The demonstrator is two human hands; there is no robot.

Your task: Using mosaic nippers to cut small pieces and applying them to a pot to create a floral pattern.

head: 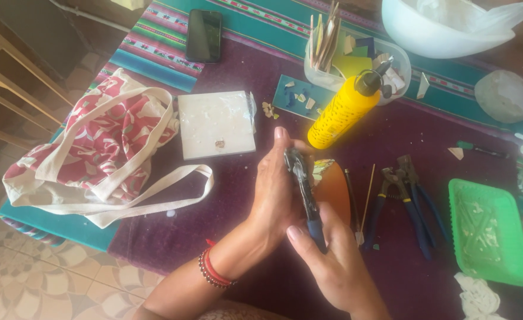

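We see the right hand [332, 261] wrapped around the blue handles of tile nippers [302, 186], whose dark head rises against the left hand [279, 184]. The left hand's fingers curl closed beside that head, over an orange piece [334, 188] on the purple tablecloth [238, 201], near a yellow bottle [341, 112].

We see a yellow bottle [343, 111] lying beside a white tile [216, 124], a floral tote bag [98, 148] left, green tray [488, 231] right.
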